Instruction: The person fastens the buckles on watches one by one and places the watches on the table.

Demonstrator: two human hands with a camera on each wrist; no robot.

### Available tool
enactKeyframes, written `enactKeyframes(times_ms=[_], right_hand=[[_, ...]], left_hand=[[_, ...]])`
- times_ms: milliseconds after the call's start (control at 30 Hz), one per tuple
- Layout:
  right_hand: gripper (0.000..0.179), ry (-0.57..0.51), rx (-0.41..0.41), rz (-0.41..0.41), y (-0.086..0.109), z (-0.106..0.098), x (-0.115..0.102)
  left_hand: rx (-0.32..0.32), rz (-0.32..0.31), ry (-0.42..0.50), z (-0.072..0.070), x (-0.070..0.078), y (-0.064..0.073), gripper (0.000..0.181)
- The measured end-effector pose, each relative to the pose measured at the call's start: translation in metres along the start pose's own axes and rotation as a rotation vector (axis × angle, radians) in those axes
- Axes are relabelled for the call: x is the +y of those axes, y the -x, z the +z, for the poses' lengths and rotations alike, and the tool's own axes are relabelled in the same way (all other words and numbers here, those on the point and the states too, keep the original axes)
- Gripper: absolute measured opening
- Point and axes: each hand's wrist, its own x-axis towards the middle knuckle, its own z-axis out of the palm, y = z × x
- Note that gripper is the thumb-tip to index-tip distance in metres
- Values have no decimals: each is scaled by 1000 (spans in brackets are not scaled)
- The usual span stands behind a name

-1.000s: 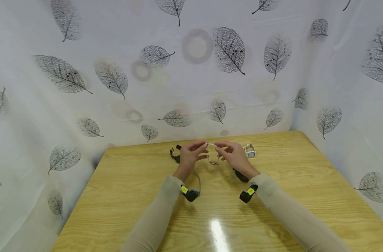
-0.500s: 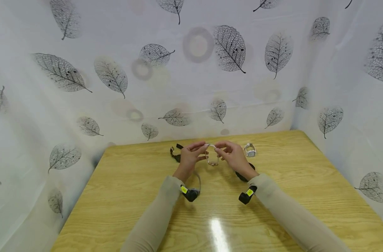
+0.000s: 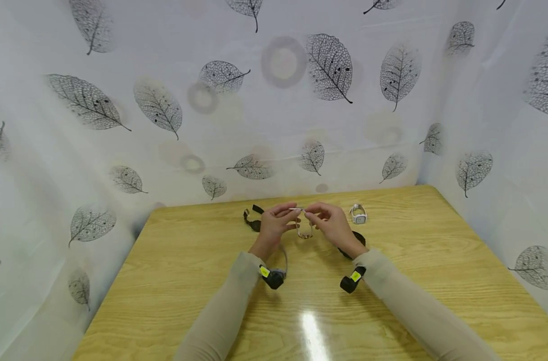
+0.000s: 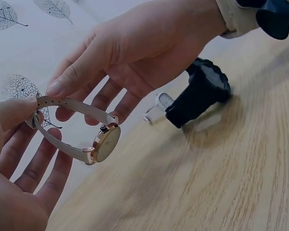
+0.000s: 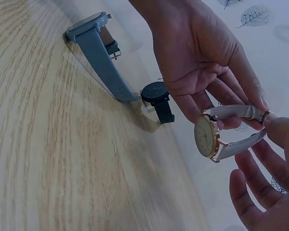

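Observation:
Both hands hold one wristwatch above the table, its pale strap closed into a loop and its rose-gold case hanging lowest. My left hand pinches the strap at the buckle end between thumb and finger. From the other side, my right hand pinches the strap near the buckle, thumb uppermost. In the left wrist view the strap's holes show beside the right thumb. The fingertips partly hide the buckle. The remaining fingers of both hands are spread loosely around the loop.
On the wooden table, a black watch lies beyond my left hand. A white watch lies to the right of my right hand. Another black watch stands near my right wrist, a blue-grey one by my left. A leaf-patterned curtain surrounds the table.
My hands have drawn slightly closer together, the right moving a little left. The top of the strap has shifted left between the fingers. The other watches stay put.

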Motion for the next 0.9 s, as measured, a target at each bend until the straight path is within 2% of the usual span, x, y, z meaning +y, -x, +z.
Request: enactKeyframes(times_ms=[200, 400, 633, 900], right_hand=[[30, -17, 7, 0, 1, 0, 0], [35, -32, -39, 43, 5, -1, 4], [40, -20, -66, 59, 8, 2, 5], [34, 11, -38, 49, 9, 5, 0]], left_hand=[[23, 18, 19, 1, 1, -2, 33], [57, 30, 41, -5, 2, -5, 35], [42, 18, 53, -8, 7, -1, 35], [19, 13, 55, -8, 7, 2, 32]])
